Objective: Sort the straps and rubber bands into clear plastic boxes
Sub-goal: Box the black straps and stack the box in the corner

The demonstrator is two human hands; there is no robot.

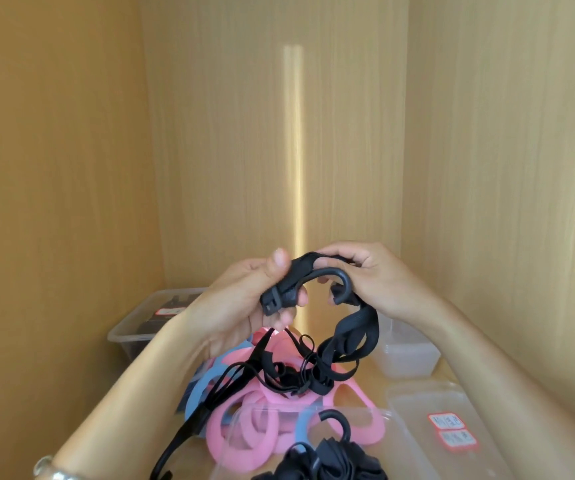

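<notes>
The left hand (237, 303) pinches the buckle end of 1 black hooked strap (358, 336), the right hand (383, 278) grips its hook; the strap hangs in the air above the pink and blue rubber bands (218, 433).

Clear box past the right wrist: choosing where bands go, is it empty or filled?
Empty as far as visible: the clear box shows only bare translucent walls.

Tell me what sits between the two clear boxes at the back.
Head view: a pile of pink and blue rubber bands, black straps tangled on top, lies between the left box and the right box.
</notes>
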